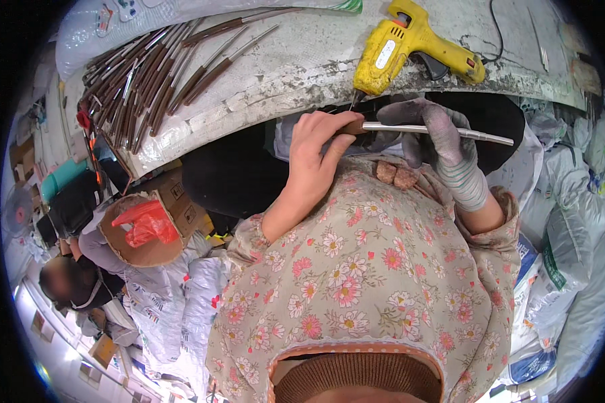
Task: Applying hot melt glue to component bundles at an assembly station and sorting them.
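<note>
My bare left hand (pixel 316 149) is closed around the brown handle of a thin metal rod (pixel 485 136). The silver shaft points right and narrows in steps toward its tip. My right hand (pixel 442 134), in a grey, stained knit glove, has its fingers curled about the shaft. Just beyond the left fingertips is the nozzle of a yellow glue gun (pixel 391 54), which lies on the worn table (pixel 275 84). The handle's end is partly hidden by my left fingers. A heap of similar brown-handled rods (pixel 156 75) lies on the table at left.
A clear plastic bag (pixel 181 17) lies along the table's far side. The glue gun's black cord (pixel 499 40) runs back at right. Left of me stands a cardboard box (pixel 181 208) holding a red bag. Stuffed sacks (pixel 565 248) crowd the right. Another person (pixel 81 285) sits at far left.
</note>
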Demonstrator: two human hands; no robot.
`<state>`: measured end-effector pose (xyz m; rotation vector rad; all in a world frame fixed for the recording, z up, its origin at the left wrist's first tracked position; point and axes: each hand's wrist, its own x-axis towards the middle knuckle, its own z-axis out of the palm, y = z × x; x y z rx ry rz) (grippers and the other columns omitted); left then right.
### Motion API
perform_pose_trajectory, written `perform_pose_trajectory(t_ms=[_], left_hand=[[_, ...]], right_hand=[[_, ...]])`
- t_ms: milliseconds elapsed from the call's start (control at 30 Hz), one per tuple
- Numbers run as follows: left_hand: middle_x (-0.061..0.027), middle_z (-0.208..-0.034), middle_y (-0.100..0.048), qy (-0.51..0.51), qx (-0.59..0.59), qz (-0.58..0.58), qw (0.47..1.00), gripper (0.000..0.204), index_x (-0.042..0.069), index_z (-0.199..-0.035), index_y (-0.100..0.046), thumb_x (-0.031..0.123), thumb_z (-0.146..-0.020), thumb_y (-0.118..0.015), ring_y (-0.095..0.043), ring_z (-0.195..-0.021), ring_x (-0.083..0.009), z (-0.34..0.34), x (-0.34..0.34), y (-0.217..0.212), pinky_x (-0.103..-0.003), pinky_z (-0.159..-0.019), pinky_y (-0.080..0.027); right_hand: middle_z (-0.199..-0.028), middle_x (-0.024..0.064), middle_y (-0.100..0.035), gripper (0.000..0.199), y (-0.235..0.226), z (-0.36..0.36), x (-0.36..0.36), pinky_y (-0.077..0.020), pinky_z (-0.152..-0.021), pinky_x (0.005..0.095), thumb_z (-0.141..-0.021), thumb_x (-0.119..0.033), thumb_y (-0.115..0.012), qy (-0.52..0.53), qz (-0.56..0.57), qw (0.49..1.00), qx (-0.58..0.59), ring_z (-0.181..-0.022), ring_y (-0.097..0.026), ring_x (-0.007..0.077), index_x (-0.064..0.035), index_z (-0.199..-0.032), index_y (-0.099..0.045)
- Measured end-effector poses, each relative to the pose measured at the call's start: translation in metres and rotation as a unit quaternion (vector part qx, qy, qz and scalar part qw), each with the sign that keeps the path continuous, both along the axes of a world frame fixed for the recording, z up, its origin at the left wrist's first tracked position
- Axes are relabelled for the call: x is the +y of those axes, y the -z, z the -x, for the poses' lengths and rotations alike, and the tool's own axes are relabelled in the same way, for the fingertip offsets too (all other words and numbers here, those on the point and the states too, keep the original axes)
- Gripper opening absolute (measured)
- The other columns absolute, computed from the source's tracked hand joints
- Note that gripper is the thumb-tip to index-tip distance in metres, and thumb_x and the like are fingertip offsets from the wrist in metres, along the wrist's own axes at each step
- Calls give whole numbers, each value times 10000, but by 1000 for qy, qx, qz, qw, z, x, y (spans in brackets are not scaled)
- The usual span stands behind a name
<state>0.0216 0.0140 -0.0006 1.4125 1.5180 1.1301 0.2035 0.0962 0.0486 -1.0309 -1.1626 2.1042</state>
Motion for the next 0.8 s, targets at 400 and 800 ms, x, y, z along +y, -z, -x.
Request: perform_pose_trajectory(t_ms=[400,800], left_hand=[[-58,-846,-570,18,180,-36,983,248,84,-971,-624,103,-724,-619,-498,-800,-230,-4,10,-17,-317,-734,-363],[-5,-860,-561,34,359,-99,927,335,141,-971,-639,194,-644,-687,-518,-775,-184,-1,9,-38,-315,-741,-375]], right_hand=[[-655,13,-566,402,2,-33,3,-405,-524,216,-854,-385,-558,11,-257,944,-206,-579,-508,62,-11,-707,-547],[-602,12,-521,632,19,-22,9,-369,-529,270,-790,-593,-501,-210,-49,945,-246,-583,-441,95,29,-732,-593]])
